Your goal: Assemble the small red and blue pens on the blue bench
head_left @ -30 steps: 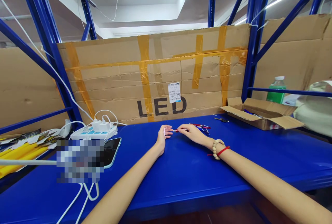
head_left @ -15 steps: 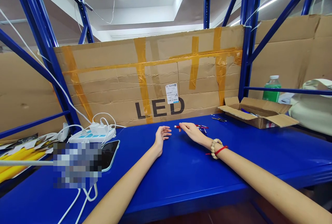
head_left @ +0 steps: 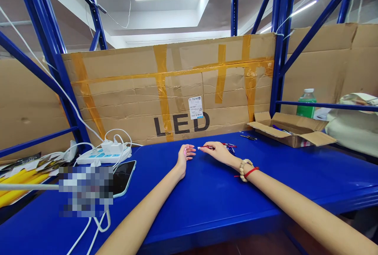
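My right hand (head_left: pixel 217 152) is closed on a slim red pen (head_left: pixel 207 146), whose silvery end points left toward my other hand. My left hand (head_left: pixel 183 161) stands on its side with curved, parted fingers, palm facing the pen across a small gap. A bright pink patch shows in that palm; I cannot tell whether it is light or a small object. Just behind my right hand lie small red and dark blue pieces (head_left: pixel 230 150), partly covered by it. A beaded bracelet (head_left: pixel 243 169) and a red cord are on my right wrist.
Left on the blue shelf (head_left: pixel 206 211) are a phone (head_left: pixel 125 177), white cables and a power strip (head_left: pixel 102 154). Keys (head_left: pixel 248 137) lie at the back, near an open cardboard box (head_left: pixel 292 139). A large cardboard sheet (head_left: pixel 132 105) walls the rear; blue posts (head_left: pixel 279 74) stand at the sides.
My right thumb and fingers have come together on the pen, and its silvery end now sits slightly lower and farther left. A pink patch has appeared in my left palm.
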`<action>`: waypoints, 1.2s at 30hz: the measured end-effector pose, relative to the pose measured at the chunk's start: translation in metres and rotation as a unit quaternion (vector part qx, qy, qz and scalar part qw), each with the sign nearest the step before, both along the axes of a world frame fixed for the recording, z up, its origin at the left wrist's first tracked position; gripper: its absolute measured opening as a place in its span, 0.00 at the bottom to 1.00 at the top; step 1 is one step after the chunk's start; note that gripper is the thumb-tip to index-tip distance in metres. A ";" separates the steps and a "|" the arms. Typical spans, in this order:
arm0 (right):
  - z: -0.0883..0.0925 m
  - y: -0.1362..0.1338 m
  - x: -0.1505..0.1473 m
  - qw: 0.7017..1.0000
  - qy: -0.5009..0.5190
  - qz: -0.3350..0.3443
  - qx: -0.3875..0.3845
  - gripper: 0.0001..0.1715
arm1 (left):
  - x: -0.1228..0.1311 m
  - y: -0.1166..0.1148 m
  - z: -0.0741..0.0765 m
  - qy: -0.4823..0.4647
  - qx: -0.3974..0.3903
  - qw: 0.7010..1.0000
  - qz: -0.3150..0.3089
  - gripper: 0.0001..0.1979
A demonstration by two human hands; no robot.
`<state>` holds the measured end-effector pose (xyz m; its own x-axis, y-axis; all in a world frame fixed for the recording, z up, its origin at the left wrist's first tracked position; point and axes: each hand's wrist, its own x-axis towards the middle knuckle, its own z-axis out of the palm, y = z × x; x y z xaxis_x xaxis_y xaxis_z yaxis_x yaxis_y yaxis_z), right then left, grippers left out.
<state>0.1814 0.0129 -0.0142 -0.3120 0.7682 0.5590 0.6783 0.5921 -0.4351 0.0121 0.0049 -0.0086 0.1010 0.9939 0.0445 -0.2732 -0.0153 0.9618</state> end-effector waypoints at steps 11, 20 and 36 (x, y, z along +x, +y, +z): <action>-0.006 0.008 0.003 0.997 -0.033 0.059 -0.020 0.22 | 0.002 0.006 -0.006 0.002 0.012 1.000 0.009 0.14; -0.002 0.003 0.002 0.999 -0.053 0.009 -0.005 0.22 | 0.001 0.004 -0.004 0.008 0.008 1.000 0.011 0.14; 0.015 0.007 0.049 0.949 -0.203 -0.219 -0.101 0.14 | 0.000 0.002 -0.002 0.018 0.000 1.000 0.010 0.13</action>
<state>0.2307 0.0200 0.0005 -0.0961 0.9528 0.2879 0.9761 0.1468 -0.1601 0.0123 0.0069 -0.0108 0.0831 0.9957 0.0420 -0.2379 -0.0211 0.9711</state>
